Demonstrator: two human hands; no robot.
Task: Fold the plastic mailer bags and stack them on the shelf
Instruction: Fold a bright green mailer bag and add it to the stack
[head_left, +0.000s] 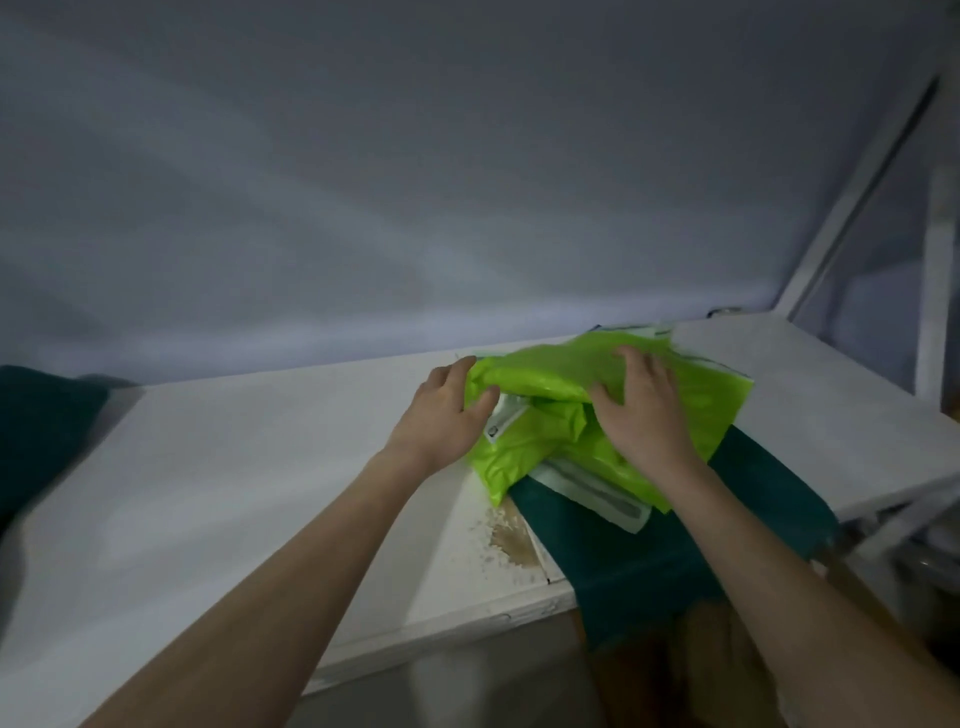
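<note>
Wall (363, 182): plain, pale grey-blue, filling the far and upper part of the view; soft bands of lighter tone cross it.
Light: dim and cool, with no lamp or window in sight.
Surface (234, 467): white painted top, running from near left to far right, meeting the wall at its far edge.
Worn patch (511, 540): near the front edge, paint chipped away to brownish material beneath.
Frame (852, 208): white slanted bars at far right, rising from the surface.
Dark teal cloth (623, 566): draped over the near right edge; another dark teal shape (41, 426) at far left, possibly cloth, blurred.
</note>
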